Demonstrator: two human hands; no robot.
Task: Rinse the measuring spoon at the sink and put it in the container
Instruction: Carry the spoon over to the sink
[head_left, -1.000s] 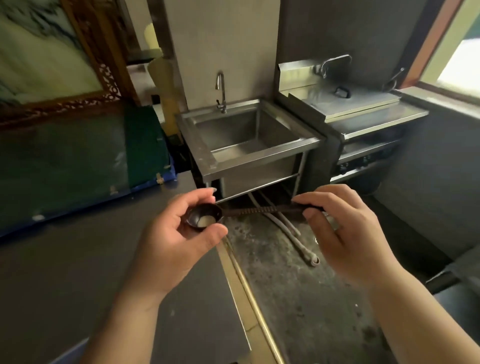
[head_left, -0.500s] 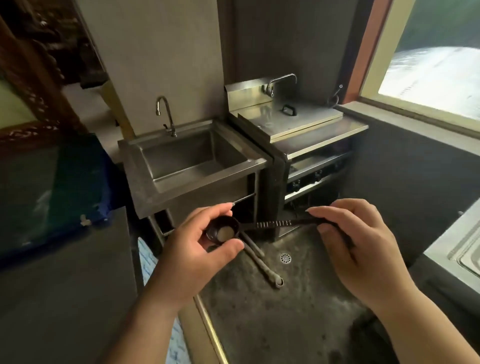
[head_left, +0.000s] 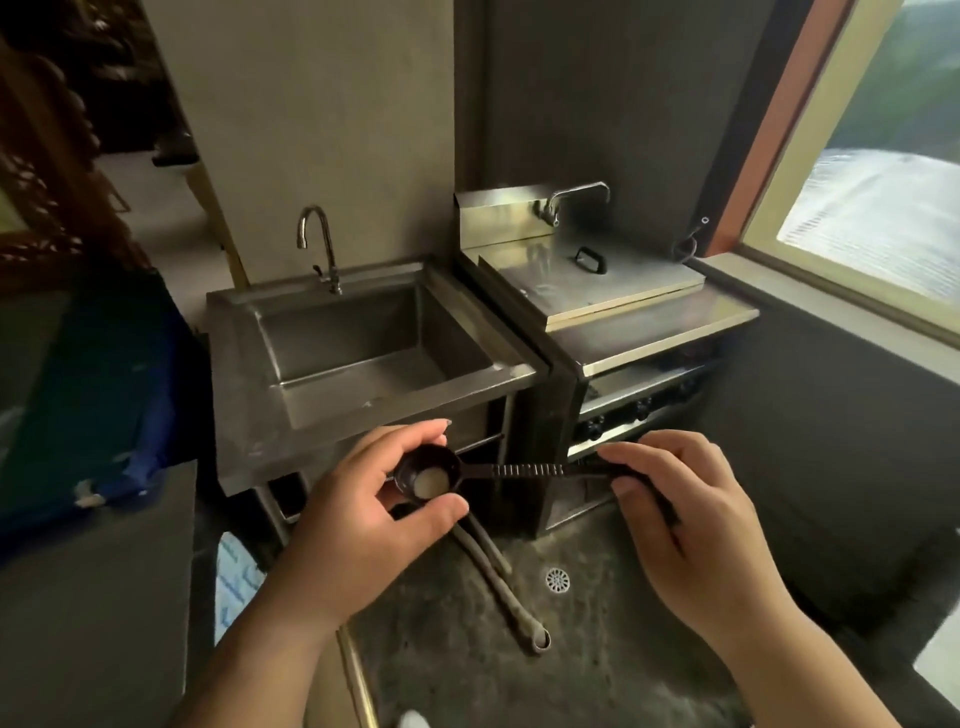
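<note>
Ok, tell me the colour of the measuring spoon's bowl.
Dark brown, near black, with a pale whitish residue inside the measuring spoon; the head view shows it.

sink (head_left: 363, 358) left of cooker (head_left: 639, 332); spoon (head_left: 467, 472) before both; drain (head_left: 557, 579) below

Head camera looks forward and down, near both hands, facing the sink (head_left: 363, 343).

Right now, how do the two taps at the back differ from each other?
The sink faucet stands tall, curving over like a hook above the open sink. The second tap sits low on the steel backsplash, its spout running sideways above a closed lid. Both look like shiny metal, and neither shows water running.
</note>
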